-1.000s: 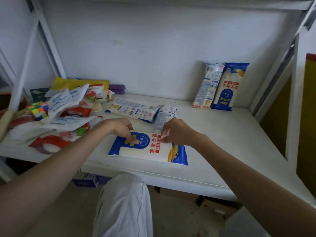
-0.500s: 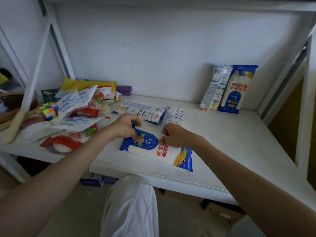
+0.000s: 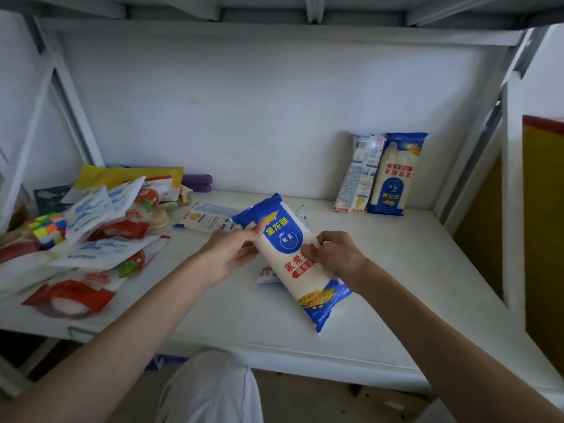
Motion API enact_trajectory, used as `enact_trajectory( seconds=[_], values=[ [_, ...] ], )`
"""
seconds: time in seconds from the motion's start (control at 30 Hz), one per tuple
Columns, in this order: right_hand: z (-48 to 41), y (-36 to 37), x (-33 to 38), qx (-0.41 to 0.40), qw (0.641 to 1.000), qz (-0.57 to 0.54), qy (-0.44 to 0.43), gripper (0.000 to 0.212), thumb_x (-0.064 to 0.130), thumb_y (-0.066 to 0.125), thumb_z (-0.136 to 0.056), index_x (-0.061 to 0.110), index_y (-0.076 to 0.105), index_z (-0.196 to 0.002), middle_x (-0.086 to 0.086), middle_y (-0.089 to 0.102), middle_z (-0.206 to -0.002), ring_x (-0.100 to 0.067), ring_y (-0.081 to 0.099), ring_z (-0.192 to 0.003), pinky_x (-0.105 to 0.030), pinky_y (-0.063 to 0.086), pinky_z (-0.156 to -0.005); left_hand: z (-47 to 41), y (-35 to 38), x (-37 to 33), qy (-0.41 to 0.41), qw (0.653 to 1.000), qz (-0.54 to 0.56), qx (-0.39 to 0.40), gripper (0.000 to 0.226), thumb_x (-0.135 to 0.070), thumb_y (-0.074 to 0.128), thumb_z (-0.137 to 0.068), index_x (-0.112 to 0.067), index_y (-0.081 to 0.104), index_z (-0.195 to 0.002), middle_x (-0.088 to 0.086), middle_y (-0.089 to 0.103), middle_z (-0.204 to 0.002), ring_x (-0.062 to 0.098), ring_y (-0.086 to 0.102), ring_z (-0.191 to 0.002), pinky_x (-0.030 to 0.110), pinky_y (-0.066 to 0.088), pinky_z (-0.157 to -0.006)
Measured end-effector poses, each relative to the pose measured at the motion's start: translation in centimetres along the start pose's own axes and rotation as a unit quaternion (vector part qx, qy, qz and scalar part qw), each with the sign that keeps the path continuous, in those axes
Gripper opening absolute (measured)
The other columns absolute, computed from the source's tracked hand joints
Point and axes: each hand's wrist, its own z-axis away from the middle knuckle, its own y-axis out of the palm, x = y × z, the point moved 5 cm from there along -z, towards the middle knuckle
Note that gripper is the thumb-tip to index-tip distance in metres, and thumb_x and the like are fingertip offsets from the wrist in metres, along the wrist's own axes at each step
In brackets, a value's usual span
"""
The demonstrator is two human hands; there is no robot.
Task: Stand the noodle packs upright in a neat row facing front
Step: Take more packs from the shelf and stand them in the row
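A blue and white noodle pack (image 3: 288, 254) is lifted off the white shelf (image 3: 396, 270), tilted with its top pointing up and to the left. My left hand (image 3: 232, 250) grips its left edge and my right hand (image 3: 335, 257) grips its right side. Two noodle packs lean upright against the back wall at the right: a blue one (image 3: 395, 175), upside down, and a pale one (image 3: 358, 175) showing its back. Another pale pack (image 3: 206, 219) lies flat behind my left hand. A further pack (image 3: 267, 274) lies flat, mostly hidden under the held one.
A heap of red and white snack bags (image 3: 91, 251) covers the shelf's left part, with a colour cube (image 3: 48, 228), a yellow bag (image 3: 128, 175) and a purple case (image 3: 197, 181) behind. White frame posts stand on both sides. My knee (image 3: 213, 389) is below the shelf edge.
The blue and white pack lay flat on the shelf under both hands. Both hands have since lifted it and turned its top end upward.
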Motion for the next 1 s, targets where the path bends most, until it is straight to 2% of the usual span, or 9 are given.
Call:
enact_trajectory(
  seconds=[0.07,0.17,0.43,0.53,0.7,0.77,0.87,0.93,1.0],
  values=[
    [-0.5,-0.9,-0.2,-0.011,1.000,-0.024,0.007,0.022,0.019,0.073,-0.084,0.007,0.057,-0.093,-0.009,0.076,-0.088,-0.022,0.074,-0.073,-0.032,0.061,-0.056,-0.3,1.8,-0.2,0.013,0.999,0.028,0.022,0.031,-0.014,0.075,-0.083,-0.003,0.066,-0.111,0.012,0.074,-0.105,0.019,0.071,-0.088,0.027,0.059,-0.066],
    [-1.4,-2.4,-0.4,-0.026,0.999,-0.046,0.013,0.025,0.020,0.076,-0.081,0.009,0.056,-0.091,-0.009,0.076,-0.092,-0.026,0.075,-0.082,-0.043,0.062,-0.072,-1.4,3.8,-1.5,0.056,0.998,-0.009,-0.006,0.017,-0.007,0.074,-0.082,-0.002,0.069,-0.098,0.014,0.075,-0.101,0.021,0.072,-0.081,0.027,0.058,-0.059],
    [-5.9,-6.4,1.0,-0.052,0.995,-0.085,-0.020,0.041,0.015,0.081,-0.075,0.009,0.063,-0.112,-0.005,0.077,-0.095,-0.021,0.076,-0.080,-0.040,0.062,-0.069,-6.6,8.6,-6.2,0.137,0.988,-0.072,-0.025,0.011,0.000,0.077,-0.078,-0.001,0.073,-0.088,0.012,0.076,-0.089,0.024,0.075,-0.079,0.030,0.059,-0.064],
    [-8.3,-7.8,2.4,-0.075,0.993,-0.073,-0.050,0.034,0.010,0.079,-0.076,0.007,0.066,-0.107,-0.004,0.076,-0.092,-0.020,0.075,-0.080,-0.041,0.061,-0.074,-9.2,10.7,-8.5,0.170,0.979,-0.108,-0.018,0.012,0.001,0.077,-0.078,-0.003,0.074,-0.089,0.013,0.076,-0.091,0.024,0.074,-0.081,0.034,0.061,-0.073],
    [-12.9,-9.8,5.0,-0.108,0.985,-0.087,-0.104,0.019,0.004,0.075,-0.079,0.007,0.065,-0.095,0.002,0.073,-0.081,-0.008,0.071,-0.067,-0.026,0.059,-0.056,-14.3,13.6,-12.5,0.228,0.958,-0.176,-0.016,0.009,-0.001,0.078,-0.076,-0.009,0.074,-0.079,0.008,0.077,-0.086,0.023,0.074,-0.085,0.044,0.059,-0.083],
    [-14.7,-10.7,5.9,-0.130,0.980,-0.082,-0.129,0.018,0.002,0.075,-0.079,0.005,0.068,-0.096,0.001,0.074,-0.082,-0.010,0.072,-0.069,-0.028,0.060,-0.061,-16.1,14.7,-14.1,0.255,0.947,-0.197,-0.016,0.010,-0.001,0.079,-0.074,-0.006,0.074,-0.081,0.009,0.077,-0.088,0.025,0.074,-0.088,0.047,0.059,-0.083],
    [-17.5,-11.8,7.2,-0.183,0.970,-0.049,-0.151,0.012,0.003,0.075,-0.079,0.007,0.072,-0.091,0.001,0.074,-0.083,-0.013,0.072,-0.077,-0.025,0.058,-0.061,-18.1,16.2,-15.7,0.279,0.935,-0.219,-0.029,0.010,-0.002,0.078,-0.076,-0.001,0.072,-0.085,0.007,0.075,-0.086,0.020,0.072,-0.084,0.036,0.060,-0.076],
    [-19.3,-12.1,7.8,-0.216,0.963,-0.014,-0.158,0.012,0.004,0.075,-0.079,0.007,0.074,-0.091,-0.002,0.074,-0.086,-0.016,0.071,-0.081,-0.023,0.055,-0.061,-19.0,16.8,-16.5,0.288,0.927,-0.235,-0.052,0.011,-0.004,0.078,-0.076,-0.003,0.068,-0.074,0.002,0.070,-0.076,0.014,0.067,-0.073,0.024,0.054,-0.061],
    [-20.9,-12.1,8.2,-0.235,0.959,0.025,-0.158,0.015,0.005,0.076,-0.078,0.006,0.075,-0.094,-0.005,0.074,-0.089,-0.017,0.071,-0.084,-0.024,0.055,-0.063,-20.2,17.1,-17.0,0.294,0.919,-0.252,-0.072,0.025,-0.004,0.078,-0.075,-0.009,0.057,-0.061,-0.002,0.059,-0.063,0.010,0.058,-0.062,0.017,0.043,-0.049]
  ],
)
